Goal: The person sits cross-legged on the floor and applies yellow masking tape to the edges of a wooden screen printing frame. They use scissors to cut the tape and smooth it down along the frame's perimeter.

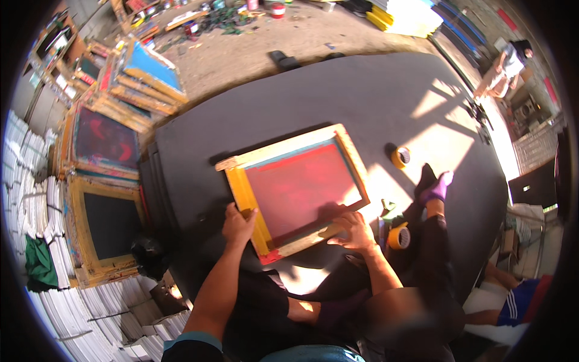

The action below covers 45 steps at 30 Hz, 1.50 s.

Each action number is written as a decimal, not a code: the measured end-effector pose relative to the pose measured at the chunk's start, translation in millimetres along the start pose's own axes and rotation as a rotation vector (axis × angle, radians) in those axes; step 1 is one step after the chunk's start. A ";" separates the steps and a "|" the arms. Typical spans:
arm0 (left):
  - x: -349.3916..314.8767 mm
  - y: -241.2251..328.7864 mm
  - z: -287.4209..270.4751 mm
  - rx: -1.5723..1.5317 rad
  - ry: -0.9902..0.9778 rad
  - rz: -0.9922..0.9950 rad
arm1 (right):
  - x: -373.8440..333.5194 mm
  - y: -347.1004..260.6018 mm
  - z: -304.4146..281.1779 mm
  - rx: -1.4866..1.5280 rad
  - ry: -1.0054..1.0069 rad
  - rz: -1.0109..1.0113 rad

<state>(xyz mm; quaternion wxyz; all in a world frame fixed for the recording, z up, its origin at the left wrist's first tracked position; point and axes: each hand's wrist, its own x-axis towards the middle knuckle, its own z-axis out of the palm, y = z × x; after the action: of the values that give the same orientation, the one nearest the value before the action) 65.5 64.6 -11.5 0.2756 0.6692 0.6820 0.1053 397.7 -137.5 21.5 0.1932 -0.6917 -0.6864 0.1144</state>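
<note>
A screen printing frame (295, 192) with reddish mesh lies tilted on the dark grey padded surface in front of me. Its wooden border carries yellow tape along the left side and a red patch at the near left corner. My left hand (239, 225) is closed round the left edge, thumb on the taped wood. Over the near edge curl the fingers of my right hand (354, 231), toward the right corner. A yellow tape roll (398, 237) sits just right of that hand, beside small items I cannot make out. Farther off stands another yellow tape roll (400, 158).
More screen frames (108, 145) lean in a stack on the left, above bundled white paper stacks (78, 320). My purple-socked foot (436, 188) rests on the surface at right. One person (503, 69) is at the far right; another person's blue shorts (517, 303) show lower right.
</note>
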 end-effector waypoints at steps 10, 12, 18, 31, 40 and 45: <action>6.4 -20.4 -7.1 -0.031 -0.001 0.077 | -14.3 -28.0 45.4 -0.053 0.416 -0.025; 8.7 3.5 -7.8 -0.072 -0.029 0.044 | -27.6 -33.5 57.3 0.006 0.465 0.060; 30.6 -6.4 -1.0 -0.160 0.090 0.071 | -54.0 -21.4 -8.1 -0.252 0.595 0.448; -97.7 98.4 133.0 0.180 -0.053 1.076 | -88.7 63.8 -34.6 -0.132 0.267 1.369; -96.2 86.3 193.5 0.248 0.044 1.038 | -136.8 66.0 -56.2 0.200 0.644 1.007; -151.8 116.6 138.1 0.089 -0.396 0.953 | -152.9 32.4 -100.5 0.519 0.574 0.671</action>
<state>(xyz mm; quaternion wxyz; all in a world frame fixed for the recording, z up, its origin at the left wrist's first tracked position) 229.4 -104.3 -30.1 0.2921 0.9237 0.2401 0.0614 464.7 -300.0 81.7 0.4920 -0.8068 -0.2946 0.1422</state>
